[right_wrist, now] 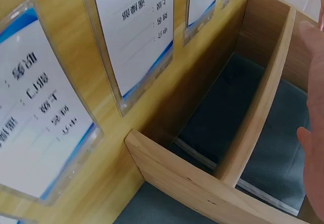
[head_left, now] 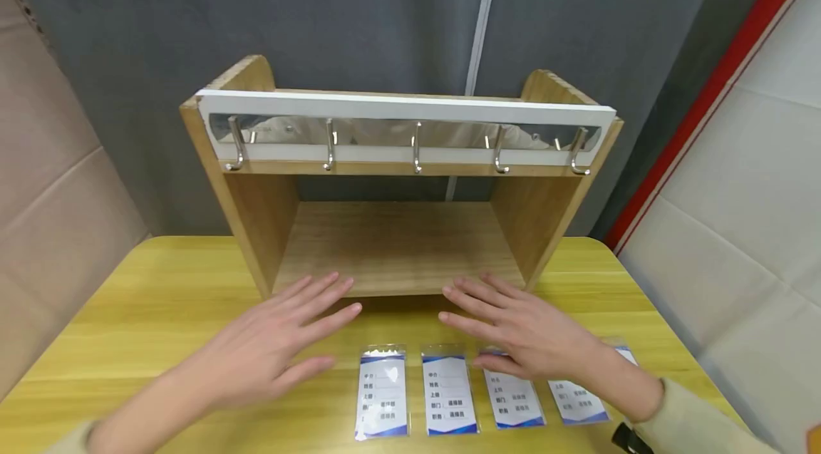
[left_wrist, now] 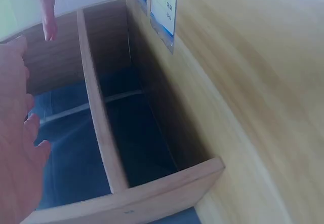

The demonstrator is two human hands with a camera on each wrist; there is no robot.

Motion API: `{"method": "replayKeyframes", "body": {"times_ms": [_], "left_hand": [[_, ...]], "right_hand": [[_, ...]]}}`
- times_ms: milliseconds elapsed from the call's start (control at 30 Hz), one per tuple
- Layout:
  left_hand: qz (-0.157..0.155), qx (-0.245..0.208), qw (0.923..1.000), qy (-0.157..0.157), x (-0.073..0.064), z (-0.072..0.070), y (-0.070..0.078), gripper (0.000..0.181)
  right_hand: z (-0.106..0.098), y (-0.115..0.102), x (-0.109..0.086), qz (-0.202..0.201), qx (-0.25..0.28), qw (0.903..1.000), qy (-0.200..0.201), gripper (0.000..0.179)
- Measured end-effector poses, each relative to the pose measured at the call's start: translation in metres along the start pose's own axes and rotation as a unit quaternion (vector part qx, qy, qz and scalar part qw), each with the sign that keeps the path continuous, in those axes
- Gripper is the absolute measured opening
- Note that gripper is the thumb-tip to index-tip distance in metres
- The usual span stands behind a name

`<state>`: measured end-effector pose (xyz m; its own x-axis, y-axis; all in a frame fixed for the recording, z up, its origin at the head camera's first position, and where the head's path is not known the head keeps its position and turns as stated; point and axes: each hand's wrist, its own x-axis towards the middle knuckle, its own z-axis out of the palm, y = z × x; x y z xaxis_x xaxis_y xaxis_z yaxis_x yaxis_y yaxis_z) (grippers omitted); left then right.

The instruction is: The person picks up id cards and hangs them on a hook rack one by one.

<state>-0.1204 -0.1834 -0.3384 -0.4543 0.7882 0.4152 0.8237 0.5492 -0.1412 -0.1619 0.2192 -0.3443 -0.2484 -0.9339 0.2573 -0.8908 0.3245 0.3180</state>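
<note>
The yellow wood-grain surface [head_left: 167,276] spreads under both hands, and beyond their fingertips stands a wooden shelf [head_left: 391,244], its lower board facing them. Across the shelf's upper front, farther from the hands than that board, runs a white rail [head_left: 410,108]. The left hand [head_left: 276,343] and the right hand [head_left: 526,333] lie well apart, palms down, fingers straight and spread, neither holding anything; how high they are above the surface is hard to tell. Between and beneath them, on the near side of the fingertips, five plastic-cased cards sit in a row. The leftmost card [head_left: 382,397] lies just right of the left thumb, and the second card [head_left: 450,393] lies between the hands. The third card [head_left: 515,400] and fourth card [head_left: 580,400] are partly covered by the right hand and wrist, while the fifth card [head_left: 625,353] is mostly behind the right forearm. The right hand is therefore nearer to most of the row. Each card's long axis points roughly toward the shelf, the right-hand ones leaning slightly left at their far ends. Smallest, five metal hooks [head_left: 416,147] hang along the rail, beyond both hands.
</note>
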Motion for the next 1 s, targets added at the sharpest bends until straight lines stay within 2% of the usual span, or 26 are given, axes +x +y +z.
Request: {"method": "replayKeyframes", "body": {"times_ms": [200, 367, 467, 767, 867, 1000], "left_hand": [[-0.042, -0.029, 0.9986, 0.011, -0.013, 0.004, 0.002, 0.064], [-0.076, -0.058, 0.9953, 0.015, -0.021, 0.005, 0.004, 0.067], [-0.092, -0.059, 0.9938, 0.019, -0.025, 0.006, 0.005, 0.069], [-0.12, -0.077, 0.9893, 0.03, -0.039, 0.013, 0.008, 0.068], [-0.135, -0.095, 0.9853, 0.044, -0.043, 0.016, 0.011, 0.072], [-0.16, -0.134, 0.9761, 0.062, -0.05, 0.021, 0.015, 0.078]], "right_hand": [[0.006, -0.003, -0.001, -0.001, 0.007, 1.0, 0.003, 0.082], [0.01, -0.007, -0.001, -0.001, 0.013, 0.9999, 0.01, 0.08], [0.013, -0.01, -0.002, 0.007, 0.02, 0.9997, 0.012, 0.076], [0.017, -0.019, -0.006, 0.024, 0.041, 0.9986, 0.023, 0.068], [0.019, -0.021, -0.007, 0.023, 0.043, 0.9985, 0.026, 0.069], [0.023, -0.024, -0.01, 0.027, 0.047, 0.998, 0.033, 0.068]]}}
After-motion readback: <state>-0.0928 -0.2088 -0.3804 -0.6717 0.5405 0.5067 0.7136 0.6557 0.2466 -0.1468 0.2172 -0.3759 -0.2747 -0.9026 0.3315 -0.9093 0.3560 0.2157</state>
